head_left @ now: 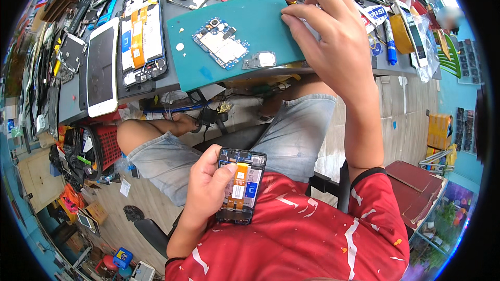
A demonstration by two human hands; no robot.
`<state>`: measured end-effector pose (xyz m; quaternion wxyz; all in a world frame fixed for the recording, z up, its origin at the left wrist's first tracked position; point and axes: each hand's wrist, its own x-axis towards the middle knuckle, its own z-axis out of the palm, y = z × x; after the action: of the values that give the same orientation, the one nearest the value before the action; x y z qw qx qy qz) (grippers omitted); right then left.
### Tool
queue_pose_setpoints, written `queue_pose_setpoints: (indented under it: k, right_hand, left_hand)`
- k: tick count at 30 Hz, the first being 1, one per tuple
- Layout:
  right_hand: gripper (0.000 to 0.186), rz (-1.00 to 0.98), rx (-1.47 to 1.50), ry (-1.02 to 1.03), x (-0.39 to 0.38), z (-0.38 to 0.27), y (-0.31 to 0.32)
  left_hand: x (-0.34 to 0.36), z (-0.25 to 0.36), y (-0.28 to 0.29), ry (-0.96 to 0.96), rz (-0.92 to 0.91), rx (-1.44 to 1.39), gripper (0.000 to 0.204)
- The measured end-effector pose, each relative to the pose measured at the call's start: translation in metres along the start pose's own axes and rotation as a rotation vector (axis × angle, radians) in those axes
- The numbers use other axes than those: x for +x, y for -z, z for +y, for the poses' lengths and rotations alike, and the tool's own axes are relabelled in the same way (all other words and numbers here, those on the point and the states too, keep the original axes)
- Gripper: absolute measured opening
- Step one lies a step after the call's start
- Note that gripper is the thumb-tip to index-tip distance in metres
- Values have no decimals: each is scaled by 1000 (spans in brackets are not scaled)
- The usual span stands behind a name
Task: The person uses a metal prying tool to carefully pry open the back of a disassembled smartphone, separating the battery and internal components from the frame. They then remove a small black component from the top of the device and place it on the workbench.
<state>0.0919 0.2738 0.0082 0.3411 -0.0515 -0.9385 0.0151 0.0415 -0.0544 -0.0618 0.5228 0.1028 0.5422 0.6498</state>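
In my left hand (210,178), close to my lap, is an opened phone (250,205). Its inside shows an orange ribbon cable (239,179) and a blue label, and my thumb presses near the cable's top end. My right hand (330,34) is raised over the right end of a green work mat (271,23). Its thumb and forefinger come together at the mat's far right corner; whatever they pinch is too small or hidden to tell. Lying on the mat are a phone circuit board (221,44) with a camera module and a small grey cover plate (259,60).
Left of the mat lie another opened phone (143,36) and a white-framed phone screen (103,67). A blue marker (390,44) and a tape roll (401,34) sit at the right. Phone parts crowd the bench's back and left. Below stands a red basket (107,143).
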Motion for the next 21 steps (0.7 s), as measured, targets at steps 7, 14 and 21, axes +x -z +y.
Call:
queue_pose_setpoints:
  k: [7,14,21]
  right_hand:
    - [10,44,22,-2,3,-1,-9]
    - [10,52,43,-15,1,-18,-13]
    - [24,-159,-58,49,-9,22,3]
  left_hand:
    - [2,-2,2,-6,1,13,8]
    - [1,14,8,-115,102,1,16]
    - [3,56,12,-323,195,-114,18]
